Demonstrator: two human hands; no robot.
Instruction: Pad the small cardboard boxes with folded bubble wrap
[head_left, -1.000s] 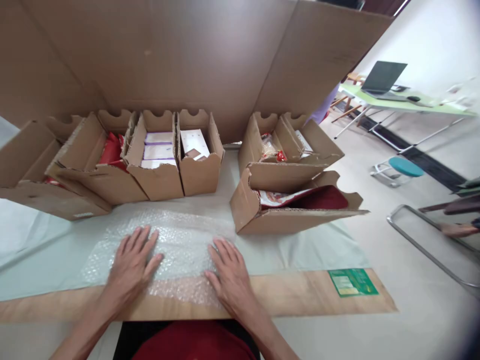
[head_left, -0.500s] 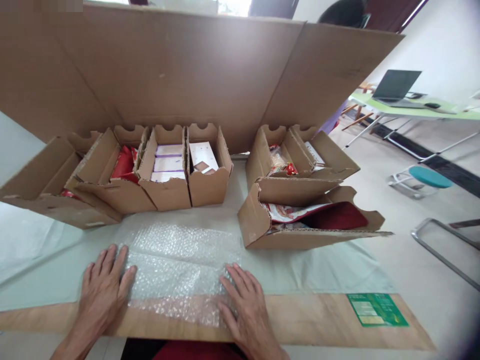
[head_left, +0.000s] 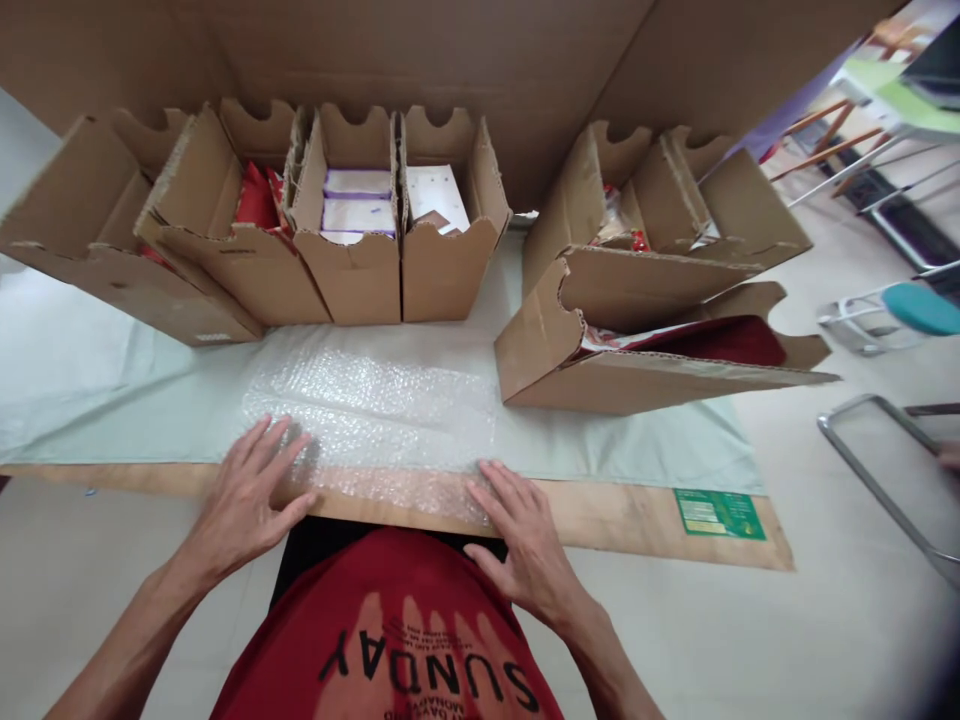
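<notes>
Brown cardboard panel [head_left: 420, 50] fills the back; top edge out of frame. Table next: pale green cloth [head_left: 187, 410] over it, bare wood strip [head_left: 615, 515] along the near side. Person's red shirt [head_left: 390, 620] at the bottom, lettering upside down and partly cut off.

Open-top cardboard bins stand on the cloth: a row of four at left, two at back right, and one wide bin [head_left: 645, 385] in front of those two. Maroon item [head_left: 720, 340] in the wide bin, lower part hidden by the bin wall.

Bubble wrap [head_left: 397, 410] lies flat in front of the bins, near edge overlapping the wood strip. Clear on pale cloth, so its outline is hard to trace.

Left hand [head_left: 251, 495]: open, fingers moderately spread, thumb out to the side, fingertips at the wrap's left edge. Right hand [head_left: 525, 530]: open, fingers close together, thumb well apart, fingertips at the near right corner. Neither pinches anything; can't tell if the fingertips press or just hover.

Green label [head_left: 720, 514] on the wood, print unreadable. White boxes with purple edges [head_left: 358, 212] and red packet [head_left: 259, 197] only partly visible over bin fronts. Far right edge is blurred.
</notes>
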